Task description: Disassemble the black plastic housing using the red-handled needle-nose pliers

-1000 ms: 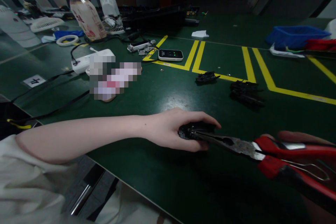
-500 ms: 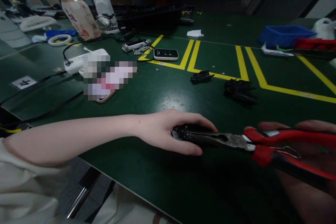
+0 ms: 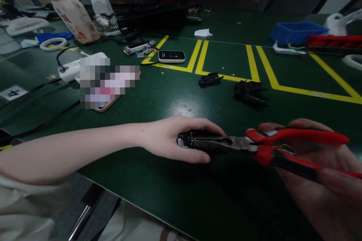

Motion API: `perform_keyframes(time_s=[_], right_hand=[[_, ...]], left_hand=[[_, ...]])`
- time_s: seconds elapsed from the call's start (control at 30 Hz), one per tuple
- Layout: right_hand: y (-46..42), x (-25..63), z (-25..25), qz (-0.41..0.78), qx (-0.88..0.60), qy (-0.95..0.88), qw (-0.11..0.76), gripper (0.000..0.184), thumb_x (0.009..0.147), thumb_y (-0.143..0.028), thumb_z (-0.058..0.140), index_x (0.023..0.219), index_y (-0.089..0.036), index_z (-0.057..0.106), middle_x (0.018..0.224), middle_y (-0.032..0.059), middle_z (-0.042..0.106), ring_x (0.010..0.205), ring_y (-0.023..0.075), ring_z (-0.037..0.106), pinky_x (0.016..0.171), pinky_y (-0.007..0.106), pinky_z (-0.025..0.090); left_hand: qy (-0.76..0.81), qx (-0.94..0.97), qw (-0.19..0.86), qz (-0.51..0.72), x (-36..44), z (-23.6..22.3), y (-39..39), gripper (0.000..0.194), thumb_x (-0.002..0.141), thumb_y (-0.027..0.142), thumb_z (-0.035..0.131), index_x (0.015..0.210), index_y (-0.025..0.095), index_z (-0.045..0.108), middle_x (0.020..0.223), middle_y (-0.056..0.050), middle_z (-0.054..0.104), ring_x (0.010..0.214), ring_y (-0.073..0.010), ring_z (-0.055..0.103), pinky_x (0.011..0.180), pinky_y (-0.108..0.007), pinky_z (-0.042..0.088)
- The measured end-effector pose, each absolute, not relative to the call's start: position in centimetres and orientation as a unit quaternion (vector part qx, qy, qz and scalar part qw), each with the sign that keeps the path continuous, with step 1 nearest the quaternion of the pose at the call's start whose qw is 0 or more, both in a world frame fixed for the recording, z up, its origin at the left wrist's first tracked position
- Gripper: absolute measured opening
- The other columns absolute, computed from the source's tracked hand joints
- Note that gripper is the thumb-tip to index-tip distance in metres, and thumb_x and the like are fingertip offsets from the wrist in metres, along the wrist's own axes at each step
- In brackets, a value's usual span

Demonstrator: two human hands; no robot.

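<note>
My left hand is closed around a small black part with a greyish end, held low over the green table; most of it is hidden by the fingers and the tool. In my right hand are long-nose pliers with red and black handles. Their metal jaws point left and lie over the black part, between the left thumb and fingers. Whether the tips grip anything I cannot make out. Beyond the hands, a black broken-looking piece and a larger black pile rest on the table.
Yellow tape marks areas on the green table. At left lie a phone, a white power strip and cables. A bottle stands behind them. A small device sits mid-table; a blue bin is at back right.
The view has shifted slightly, moving the scene left. The pliers and right hand have come left in the picture, with the right-hand fingers more open around the handles. The left hand keeps its hold.
</note>
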State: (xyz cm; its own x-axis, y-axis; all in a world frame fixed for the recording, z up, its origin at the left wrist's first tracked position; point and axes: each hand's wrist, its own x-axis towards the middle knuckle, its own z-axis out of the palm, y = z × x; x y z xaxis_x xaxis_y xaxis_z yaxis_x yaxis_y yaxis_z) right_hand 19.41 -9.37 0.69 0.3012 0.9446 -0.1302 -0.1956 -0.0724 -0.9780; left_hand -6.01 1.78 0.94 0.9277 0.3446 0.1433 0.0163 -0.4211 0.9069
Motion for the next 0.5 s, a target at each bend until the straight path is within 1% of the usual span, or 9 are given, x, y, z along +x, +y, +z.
perform_keyframes(time_s=[0.07, 0.17, 0.23, 0.4, 0.5], right_hand=[[-9.32, 19.38, 0.84, 0.48, -0.543, -0.349, 0.594, 0.05, 0.051, -0.056, 0.094, 0.096, -0.043, 0.078, 0.109, 0.0021, 0.081, 0.097, 0.0349, 0.079, 0.078, 0.05, 0.069], [-9.43, 19.55, 0.96, 0.476, -0.553, -0.339, 0.594, 0.05, 0.054, -0.054, 0.093, 0.1, -0.044, 0.077, 0.114, -0.0001, 0.08, 0.105, 0.0337, 0.077, 0.082, 0.048, 0.068], [-9.57, 19.74, 1.0, 0.482, -0.554, -0.334, 0.591, 0.051, 0.054, -0.053, 0.092, 0.102, -0.045, 0.076, 0.117, -0.001, 0.08, 0.107, 0.0332, 0.077, 0.082, 0.047, 0.068], [-9.52, 19.94, 1.18, 0.492, -0.558, -0.323, 0.585, 0.053, 0.048, -0.048, 0.094, 0.098, -0.043, 0.077, 0.117, 0.0009, 0.08, 0.105, 0.036, 0.077, 0.079, 0.05, 0.068], [-9.35, 19.66, 1.35, 0.497, -0.566, -0.307, 0.581, 0.055, 0.043, -0.051, 0.096, 0.095, -0.041, 0.078, 0.112, 0.0025, 0.08, 0.101, 0.0365, 0.078, 0.076, 0.05, 0.069]], left_hand=[[0.109, 0.827, 0.527, 0.159, -5.99, 1.02, 1.7, 0.049, 0.097, 0.033, 0.074, 0.137, 0.009, 0.06, 0.119, -0.011, 0.073, 0.102, -0.0184, 0.07, 0.087, -0.027, 0.056], [0.113, 0.82, 0.538, 0.161, -5.97, 1.15, 1.52, 0.049, 0.096, 0.034, 0.074, 0.137, 0.011, 0.061, 0.119, -0.01, 0.073, 0.1, -0.0183, 0.07, 0.085, -0.026, 0.056], [0.11, 0.813, 0.549, 0.157, -5.95, 1.19, 1.42, 0.05, 0.096, 0.036, 0.075, 0.137, 0.011, 0.061, 0.118, -0.01, 0.073, 0.099, -0.0182, 0.07, 0.083, -0.026, 0.056], [0.117, 0.813, 0.552, 0.147, -5.93, 1.12, 1.36, 0.054, 0.094, 0.039, 0.076, 0.138, 0.012, 0.061, 0.117, -0.01, 0.073, 0.098, -0.0191, 0.07, 0.083, -0.027, 0.057], [0.122, 0.805, 0.563, 0.146, -5.97, 1.04, 1.27, 0.053, 0.093, 0.035, 0.078, 0.138, 0.013, 0.06, 0.119, -0.01, 0.073, 0.099, -0.0189, 0.071, 0.084, -0.026, 0.057]])
